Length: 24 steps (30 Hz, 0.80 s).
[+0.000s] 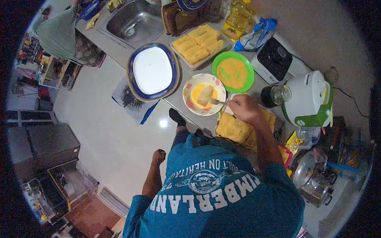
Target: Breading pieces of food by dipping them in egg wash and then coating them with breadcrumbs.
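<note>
My right hand grips a fork, whose end meets a pale roll in a polka-dot bowl. Beaten egg lies around the roll. Just behind the bowl is a green plate with orange crumbs spread on it. Crumb-coated pieces lie under my right forearm, which hides part of them. Low at my side, my left hand hangs over the floor with its fingers curled and nothing visible in them.
A clear tub holds several coated rolls. Left of it is a blue-rimmed plate near the counter edge. Farther back stand an oil bottle and a sink. On the right are a glass jar and a white-green appliance.
</note>
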{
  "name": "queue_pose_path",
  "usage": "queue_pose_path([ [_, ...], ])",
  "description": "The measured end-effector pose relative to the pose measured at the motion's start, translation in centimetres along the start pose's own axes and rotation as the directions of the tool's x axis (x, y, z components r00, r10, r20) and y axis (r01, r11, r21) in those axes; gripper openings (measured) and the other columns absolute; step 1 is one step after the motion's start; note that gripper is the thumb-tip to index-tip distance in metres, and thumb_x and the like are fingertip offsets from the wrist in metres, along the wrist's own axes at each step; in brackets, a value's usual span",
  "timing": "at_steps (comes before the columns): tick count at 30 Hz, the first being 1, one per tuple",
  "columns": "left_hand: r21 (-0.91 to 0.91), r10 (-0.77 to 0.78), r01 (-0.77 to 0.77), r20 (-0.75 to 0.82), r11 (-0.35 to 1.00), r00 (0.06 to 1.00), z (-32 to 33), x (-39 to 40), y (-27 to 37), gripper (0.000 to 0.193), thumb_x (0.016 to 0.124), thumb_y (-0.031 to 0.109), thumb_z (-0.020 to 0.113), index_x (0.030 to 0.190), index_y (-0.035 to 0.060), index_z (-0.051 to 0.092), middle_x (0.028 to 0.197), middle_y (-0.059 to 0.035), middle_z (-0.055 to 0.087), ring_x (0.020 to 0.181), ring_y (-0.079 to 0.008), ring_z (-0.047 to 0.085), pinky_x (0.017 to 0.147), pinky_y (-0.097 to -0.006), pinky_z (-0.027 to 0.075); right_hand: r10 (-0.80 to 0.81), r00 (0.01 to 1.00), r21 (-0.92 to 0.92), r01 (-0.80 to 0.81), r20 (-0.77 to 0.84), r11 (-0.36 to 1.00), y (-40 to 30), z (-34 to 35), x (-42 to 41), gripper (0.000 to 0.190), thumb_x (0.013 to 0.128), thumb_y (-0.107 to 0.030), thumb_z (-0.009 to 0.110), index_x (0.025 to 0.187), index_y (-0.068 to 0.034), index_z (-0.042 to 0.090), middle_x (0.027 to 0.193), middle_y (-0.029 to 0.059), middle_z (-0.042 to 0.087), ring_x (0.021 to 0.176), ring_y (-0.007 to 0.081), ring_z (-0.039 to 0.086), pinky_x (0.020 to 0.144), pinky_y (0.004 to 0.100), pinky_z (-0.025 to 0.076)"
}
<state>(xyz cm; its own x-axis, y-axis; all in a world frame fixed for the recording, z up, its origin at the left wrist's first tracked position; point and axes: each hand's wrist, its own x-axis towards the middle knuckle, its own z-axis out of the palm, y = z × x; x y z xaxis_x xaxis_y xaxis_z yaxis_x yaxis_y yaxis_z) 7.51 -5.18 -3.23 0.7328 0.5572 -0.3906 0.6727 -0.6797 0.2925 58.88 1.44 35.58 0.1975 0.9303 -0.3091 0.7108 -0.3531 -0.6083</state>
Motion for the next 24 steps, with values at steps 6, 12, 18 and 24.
queue_pose_path([
  [6,-0.172,-0.215,0.216,0.025,0.961,0.976,2.0,-0.9,-0.5,0.012,0.072,0.016,0.061,0.069,0.0081,0.069,0.084,-0.0134,0.071,0.089,-0.0336,0.068,0.078,-0.0434,0.057,-0.189,0.982,-0.149,0.184,-0.025,0.972,1.8,-0.3,-0.7,0.032,0.089,-0.026,0.060,0.074,0.002,0.059,0.068,0.0224,0.058,0.063,0.0344,0.061,0.058,0.0462,0.043],
  [12,-0.026,0.025,-0.028,-0.105,0.999,0.994,-1.3,0.1,0.4,0.014,0.074,0.016,0.058,0.068,0.0075,0.067,0.085,-0.0127,0.071,0.089,-0.0320,0.068,0.082,-0.0424,0.055,-0.360,0.927,-0.254,0.325,-0.105,0.911,3.5,1.3,-1.1,0.031,0.087,-0.025,0.061,0.073,0.002,0.059,0.066,0.0244,0.055,0.059,0.0359,0.060,0.058,0.0463,0.044],
  [18,0.045,0.061,-0.057,-0.089,0.997,0.994,-1.3,0.7,-0.4,0.014,0.074,0.016,0.058,0.072,0.0073,0.069,0.086,-0.0134,0.070,0.093,-0.0314,0.067,0.082,-0.0423,0.056,-0.369,0.909,-0.248,0.319,-0.193,0.915,1.7,0.7,-2.5,0.019,0.084,-0.017,0.064,0.075,-0.001,0.060,0.068,0.0200,0.053,0.061,0.0360,0.059,0.056,0.0465,0.045],
  [24,-0.105,-0.103,0.116,0.119,0.988,0.988,-2.1,1.6,0.3,0.016,0.075,0.023,0.063,0.076,0.0086,0.070,0.090,-0.0115,0.072,0.094,-0.0334,0.068,0.086,-0.0420,0.056,-0.135,0.955,-0.145,0.100,-0.263,0.984,0.3,0.9,-3.2,0.019,0.085,-0.021,0.065,0.077,-0.004,0.064,0.072,0.0203,0.060,0.066,0.0405,0.062,0.061,0.0496,0.049],
])
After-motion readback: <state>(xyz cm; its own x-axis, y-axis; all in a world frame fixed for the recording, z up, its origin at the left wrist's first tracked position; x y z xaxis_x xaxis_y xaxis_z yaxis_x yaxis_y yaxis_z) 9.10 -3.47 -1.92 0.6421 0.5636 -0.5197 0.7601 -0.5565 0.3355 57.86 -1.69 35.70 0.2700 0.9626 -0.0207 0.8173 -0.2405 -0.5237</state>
